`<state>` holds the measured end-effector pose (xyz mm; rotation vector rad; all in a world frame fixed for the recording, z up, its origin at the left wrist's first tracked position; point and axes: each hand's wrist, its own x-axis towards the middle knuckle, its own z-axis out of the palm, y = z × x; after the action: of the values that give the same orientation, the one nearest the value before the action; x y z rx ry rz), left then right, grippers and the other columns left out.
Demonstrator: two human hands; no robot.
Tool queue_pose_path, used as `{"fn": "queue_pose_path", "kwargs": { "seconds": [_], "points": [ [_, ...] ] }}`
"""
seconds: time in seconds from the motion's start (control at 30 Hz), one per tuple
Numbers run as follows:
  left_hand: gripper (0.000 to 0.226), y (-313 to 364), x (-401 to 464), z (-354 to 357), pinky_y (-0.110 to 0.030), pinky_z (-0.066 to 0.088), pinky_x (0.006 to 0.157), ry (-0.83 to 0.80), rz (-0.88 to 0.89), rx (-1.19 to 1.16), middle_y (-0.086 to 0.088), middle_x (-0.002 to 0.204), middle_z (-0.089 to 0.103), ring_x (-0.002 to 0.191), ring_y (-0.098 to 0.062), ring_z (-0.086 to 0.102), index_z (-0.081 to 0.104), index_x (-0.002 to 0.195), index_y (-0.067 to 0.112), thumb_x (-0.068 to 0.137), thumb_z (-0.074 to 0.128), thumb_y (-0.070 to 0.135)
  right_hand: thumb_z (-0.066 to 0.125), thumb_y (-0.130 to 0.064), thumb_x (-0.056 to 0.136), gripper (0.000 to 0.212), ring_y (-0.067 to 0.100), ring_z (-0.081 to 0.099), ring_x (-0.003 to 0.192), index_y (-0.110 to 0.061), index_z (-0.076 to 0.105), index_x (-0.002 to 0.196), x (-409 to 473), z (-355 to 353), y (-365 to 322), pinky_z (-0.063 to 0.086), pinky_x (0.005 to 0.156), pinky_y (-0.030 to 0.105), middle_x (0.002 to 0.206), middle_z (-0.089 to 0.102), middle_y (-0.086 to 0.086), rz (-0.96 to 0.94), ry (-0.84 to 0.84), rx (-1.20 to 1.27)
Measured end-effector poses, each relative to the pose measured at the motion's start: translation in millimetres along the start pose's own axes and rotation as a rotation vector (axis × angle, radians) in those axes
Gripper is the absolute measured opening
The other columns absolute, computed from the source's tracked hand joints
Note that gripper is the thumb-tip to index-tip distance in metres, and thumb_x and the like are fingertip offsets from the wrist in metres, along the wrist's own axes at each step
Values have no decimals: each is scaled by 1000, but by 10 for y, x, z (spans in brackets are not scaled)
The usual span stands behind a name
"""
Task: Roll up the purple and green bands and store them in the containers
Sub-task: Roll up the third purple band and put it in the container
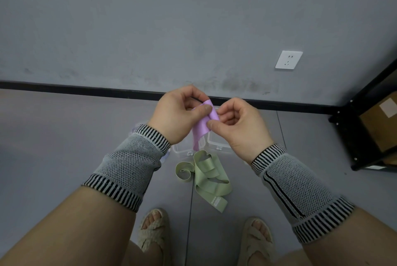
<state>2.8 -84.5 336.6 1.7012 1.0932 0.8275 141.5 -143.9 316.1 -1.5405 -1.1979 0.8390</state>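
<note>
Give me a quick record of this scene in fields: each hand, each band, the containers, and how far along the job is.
left hand: pinches purple band
right hand: pinches purple band
purple band: held up, end being rolled, tail hanging
green band: loose on floor, unrolled
containers: two clear boxes, open, partly hidden behind hands
progress: nothing stored yet

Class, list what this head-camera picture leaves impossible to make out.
- Clear containers, head view: mostly hidden behind both hands; contents unclear.
- Purple band: its end is covered by the left hand and right hand.
- Green band: label print too small.
- Cardboard box: cut off by the right edge.
</note>
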Motion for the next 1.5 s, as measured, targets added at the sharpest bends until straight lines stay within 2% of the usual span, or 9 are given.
{"fn": "queue_pose_path", "kwargs": {
  "seconds": [0.23, 0.43, 0.67, 0.8, 1.03, 1.13, 1.23, 1.33, 1.5],
  "points": [
    [11, -28, 1, -113, -40, 51, 84, -24, -45, -62, -14, 84, 72, 79, -19, 65, 66, 82, 20, 84, 68, 10, 67, 5, 80, 44, 6, 68, 88, -36, 62, 97, -85, -86, -7, 55, 81, 25, 92, 71, -8, -180, -161, 15],
    [8, -27, -7, -120, -28, 52, 81, -45, -77, -74, -13, 83, 72, 76, -12, 65, 67, 94, 14, 86, 65, 12, 66, 1, 83, 35, 7, 67, 97, -15, 67, 114, -71, -87, 26, 53, 89, 26, 104, 71, -3, -215, -165, 1],
    [12, -23, -1, -89, -16, 50, 77, -30, -83, -80, -10, 90, 72, 79, -9, 64, 71, 97, 17, 87, 65, 15, 69, -9, 84, 25, 10, 69, 91, -13, 71, 109, -84, -48, 80, 56, 84, 33, 98, 73, -1, -281, -26, -94],
    [13, -17, -1, -65, -22, 51, 83, -32, -61, -71, -9, 92, 72, 84, -11, 65, 70, 96, 23, 89, 62, 15, 70, -9, 83, 23, 9, 69, 85, -13, 72, 106, -91, -42, 126, 55, 81, 29, 93, 74, -1, -303, 40, -142],
    [13, -40, 11, -65, -17, 52, 80, -7, -101, -107, -5, 96, 72, 84, -8, 66, 71, 98, 18, 89, 62, 14, 71, -7, 82, 21, -1, 67, 79, -15, 73, 101, -74, -51, 66, 53, 77, 16, 84, 70, -14, -275, 68, -77],
    [10, -46, 21, -97, -24, 54, 82, 29, -103, -127, -10, 91, 73, 82, -12, 66, 71, 91, 19, 86, 66, 12, 69, -2, 82, 22, 1, 67, 76, -10, 72, 102, -48, -41, 60, 52, 77, 15, 85, 72, -6, -220, 7, -47],
    [9, -49, 12, -119, -28, 53, 84, 46, -107, -108, -13, 90, 73, 85, -18, 67, 71, 85, 20, 84, 68, 12, 67, 6, 80, 24, 11, 69, 78, -8, 71, 100, -20, -72, 17, 56, 80, 26, 90, 73, 5, -109, -99, 112],
    [9, -32, 2, -97, -23, 53, 79, 18, -86, -74, -10, 88, 73, 83, -15, 67, 70, 84, 20, 84, 68, 12, 66, -2, 83, 20, 15, 69, 72, -13, 67, 100, -6, -122, -18, 56, 73, 28, 80, 73, 8, 22, -176, 199],
    [10, -24, -14, 6, -25, 53, 76, -48, -47, 20, -6, 79, 72, 78, -16, 67, 68, 86, 25, 85, 67, 15, 68, -10, 83, 11, 8, 61, 60, -15, 70, 93, 14, -96, -17, 49, 61, 23, 76, 69, 15, 102, -186, 50]
  ]
}}
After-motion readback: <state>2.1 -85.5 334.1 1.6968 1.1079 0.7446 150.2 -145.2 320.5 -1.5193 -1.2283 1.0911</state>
